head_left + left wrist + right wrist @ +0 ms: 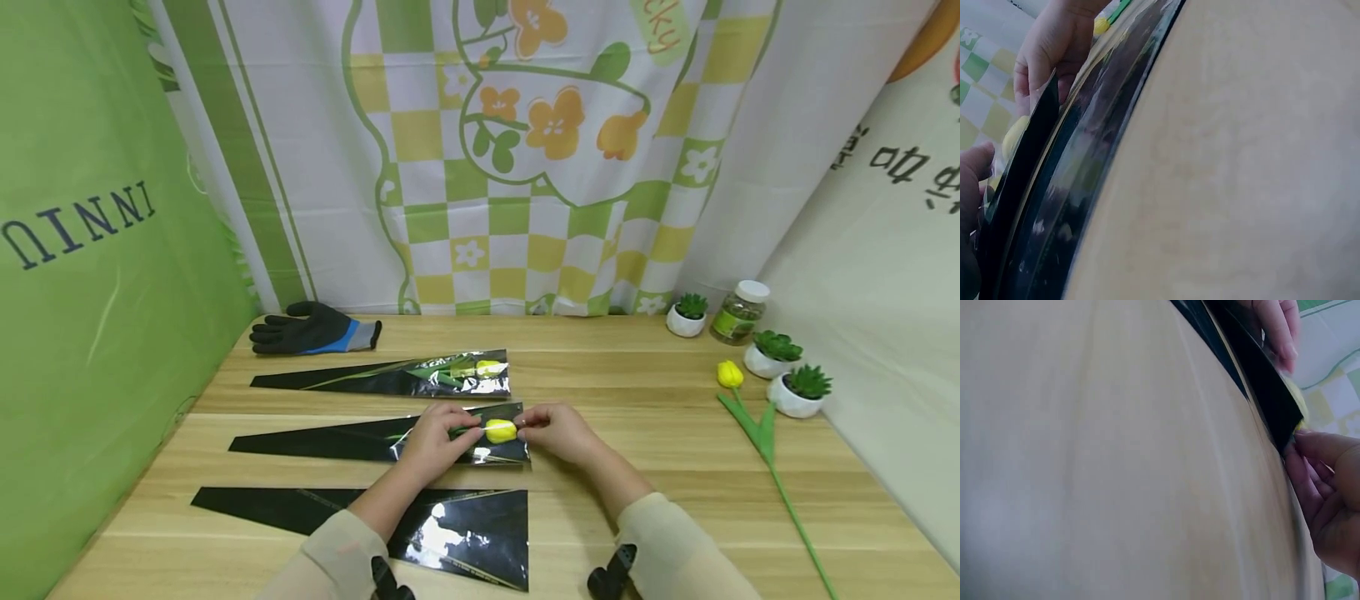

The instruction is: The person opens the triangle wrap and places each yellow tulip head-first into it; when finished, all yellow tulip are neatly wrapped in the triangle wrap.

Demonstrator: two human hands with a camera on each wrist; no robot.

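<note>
Glossy black tapered sleeve (pixel 375 439) holds a yellow tulip (pixel 500 431).

A staged craft corner: wooden table (pixel 645 467) hemmed by printed fabric backdrops (pixel 510 150), with potted succulents (pixel 798 390) alongside.

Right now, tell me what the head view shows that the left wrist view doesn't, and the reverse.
Only the head view shows the black work glove, the far sleeve with a tulip inside, the empty sleeve nearest the person, the loose yellow tulip, three potted succulents and a jar.

Only the left wrist view shows the middle sleeve's raised edge close up, seen from table level.

Both show the left hand and right hand at the middle sleeve, the yellow tulip head between them, and the wooden table.
</note>
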